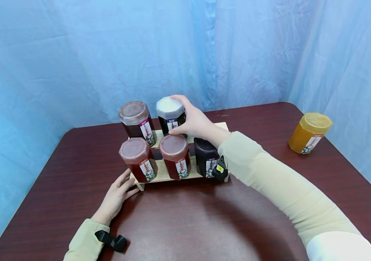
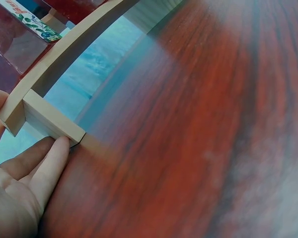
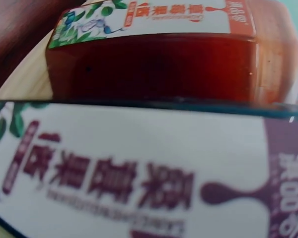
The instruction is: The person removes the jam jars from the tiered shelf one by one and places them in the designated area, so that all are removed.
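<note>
A small two-tier wooden rack (image 1: 161,173) holds several octagonal jam jars. My right hand (image 1: 196,121) grips a dark jam jar with a whitish lid (image 1: 169,107) at the back tier, thumb in front and fingers round the far side. My left hand (image 1: 116,199) holds the rack's front left corner; in the left wrist view its fingertips touch the wooden leg (image 2: 54,116). Left of the gripped jar stands a brown-lidded jar (image 1: 134,113). Along the front tier are two red jam jars (image 1: 138,159) (image 1: 174,156) and a dark purple jar (image 1: 206,159), partly behind my right wrist.
A yellow jam jar (image 1: 310,133) stands apart at the right of the dark red-brown table (image 1: 231,224). Blue curtains (image 1: 139,54) hang behind and at the sides. In the right wrist view, a white jar label (image 3: 114,168) fills the foreground, before a red jar (image 3: 149,69).
</note>
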